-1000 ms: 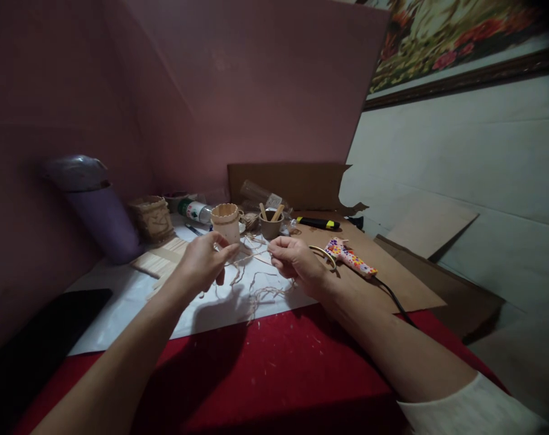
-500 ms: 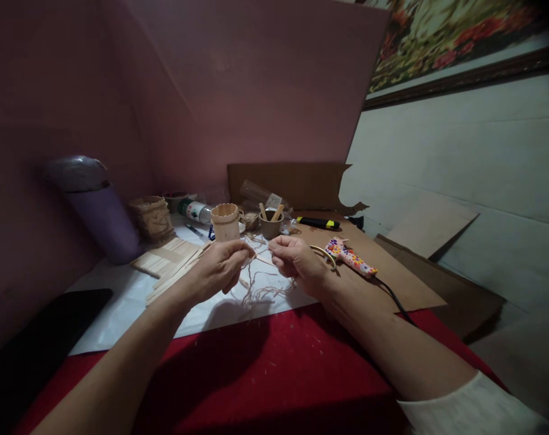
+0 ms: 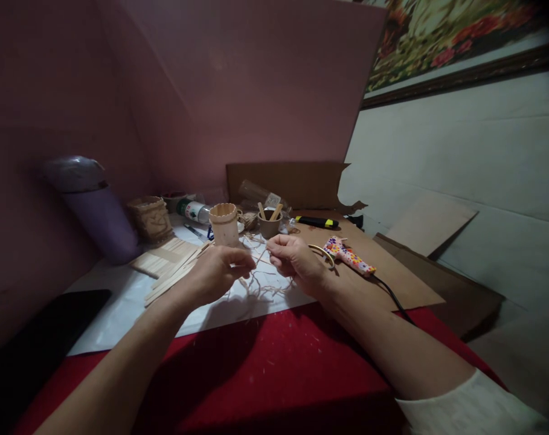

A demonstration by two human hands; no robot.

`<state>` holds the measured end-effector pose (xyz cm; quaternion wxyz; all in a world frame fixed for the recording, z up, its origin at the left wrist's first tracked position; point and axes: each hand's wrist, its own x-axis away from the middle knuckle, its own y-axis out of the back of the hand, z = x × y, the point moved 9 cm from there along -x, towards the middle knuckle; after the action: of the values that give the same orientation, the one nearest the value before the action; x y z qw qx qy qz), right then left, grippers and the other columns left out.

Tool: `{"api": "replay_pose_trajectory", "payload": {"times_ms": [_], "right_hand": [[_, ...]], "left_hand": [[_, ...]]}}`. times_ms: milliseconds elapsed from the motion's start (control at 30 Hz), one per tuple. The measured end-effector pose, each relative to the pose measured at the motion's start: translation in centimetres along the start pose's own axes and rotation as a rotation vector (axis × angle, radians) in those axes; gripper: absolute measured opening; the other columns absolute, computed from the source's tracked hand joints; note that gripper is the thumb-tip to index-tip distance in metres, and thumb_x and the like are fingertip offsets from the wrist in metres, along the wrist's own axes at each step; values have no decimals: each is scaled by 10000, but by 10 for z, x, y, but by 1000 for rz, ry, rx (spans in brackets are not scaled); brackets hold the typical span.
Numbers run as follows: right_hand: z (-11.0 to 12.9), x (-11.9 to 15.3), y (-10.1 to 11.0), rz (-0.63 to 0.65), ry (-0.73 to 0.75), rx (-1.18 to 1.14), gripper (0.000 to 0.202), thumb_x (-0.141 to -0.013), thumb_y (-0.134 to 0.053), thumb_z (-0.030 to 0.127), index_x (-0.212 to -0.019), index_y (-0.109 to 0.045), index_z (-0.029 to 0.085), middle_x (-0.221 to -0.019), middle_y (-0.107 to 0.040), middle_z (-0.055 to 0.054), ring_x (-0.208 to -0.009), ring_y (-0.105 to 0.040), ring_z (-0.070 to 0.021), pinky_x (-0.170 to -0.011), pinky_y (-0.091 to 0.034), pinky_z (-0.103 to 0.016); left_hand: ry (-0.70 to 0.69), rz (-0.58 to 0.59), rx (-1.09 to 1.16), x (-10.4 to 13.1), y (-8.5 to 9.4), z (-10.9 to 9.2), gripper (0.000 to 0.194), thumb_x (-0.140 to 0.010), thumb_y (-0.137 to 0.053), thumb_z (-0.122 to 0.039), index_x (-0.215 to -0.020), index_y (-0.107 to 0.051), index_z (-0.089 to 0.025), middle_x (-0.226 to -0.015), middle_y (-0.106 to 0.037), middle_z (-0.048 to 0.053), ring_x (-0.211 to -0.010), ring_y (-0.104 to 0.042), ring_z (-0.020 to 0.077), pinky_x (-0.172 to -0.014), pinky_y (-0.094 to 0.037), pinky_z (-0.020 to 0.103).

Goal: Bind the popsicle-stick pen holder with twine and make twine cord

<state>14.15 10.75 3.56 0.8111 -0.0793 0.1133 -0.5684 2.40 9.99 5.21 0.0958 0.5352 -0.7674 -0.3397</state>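
Observation:
A thin piece of twine [image 3: 261,256] slants between my two hands above the white sheet. My right hand [image 3: 296,263] pinches its upper end between thumb and forefinger, the other fingers curled in. My left hand [image 3: 222,273] is closed with its fingertips at the lower end; the exact grip is partly hidden. Loose twine strands [image 3: 260,291] lie tangled on the white sheet [image 3: 202,317] under the hands. Just behind my left hand stands a round wooden cup [image 3: 224,226] with a scalloped rim.
Left are wooden craft sticks [image 3: 165,260], a carved-looking square box [image 3: 150,219], a purple tumbler [image 3: 99,211] and a plastic bottle [image 3: 193,209]. Behind stands a small pot [image 3: 269,226] holding sticks. Right, on cardboard [image 3: 394,293], lie a box cutter [image 3: 317,222] and a corded, flower-patterned glue gun [image 3: 349,257].
My left hand has dropped slightly and turned, its fingers now lower along the twine. The right hand has stayed nearly in place, and the twine between them slants more steeply.

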Motion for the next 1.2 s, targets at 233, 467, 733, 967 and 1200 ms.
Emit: {"api": "replay_pose_trajectory", "payload": {"times_ms": [233,467,733,967,1200], "right_hand": [[2,1,-1,-2,2,-12,225,-681,-663,294,-668,-470,178,-423,-438,79,-336,-183,-24,-359,-64,-210],[3,2,0,-14,12,1,219,-687,-661,298,-686,-478,177,-431,-451,76,-338,-190,-26,-359,-72,-208],[2,1,1,-21,7,-1,216,-694,-656,294,-681,-475,178,-434,-449,77,-338,-179,-26,-363,-62,-212],[1,1,1,-22,5,-1,218,-700,-656,292,-678,-470,180,-430,-440,79,-336,-175,-24,-362,-58,-211],[0,1,1,-21,2,1,237,-680,-666,309,-680,-467,180,-427,-446,81,-332,-175,-21,-360,-57,-207]], "left_hand": [[109,10,287,5,2,-7,122,-793,-537,-248,-832,-593,-148,-832,-707,62,-330,-409,29,-326,-282,178],[191,83,467,10,-4,-14,315,-678,-632,-180,-979,-571,-112,-855,-693,88,-412,-562,88,-284,-300,164],[214,93,422,7,-8,-6,309,-599,-582,-124,-905,-611,-98,-788,-698,93,-598,-665,178,-371,-425,202],[202,59,326,6,-8,-5,246,-617,-584,-152,-858,-616,-115,-698,-664,53,-533,-613,135,-392,-415,205],[3,-50,109,2,1,-7,195,-656,-612,-211,-825,-665,-130,-653,-616,15,-574,-535,103,-522,-424,218]]}}
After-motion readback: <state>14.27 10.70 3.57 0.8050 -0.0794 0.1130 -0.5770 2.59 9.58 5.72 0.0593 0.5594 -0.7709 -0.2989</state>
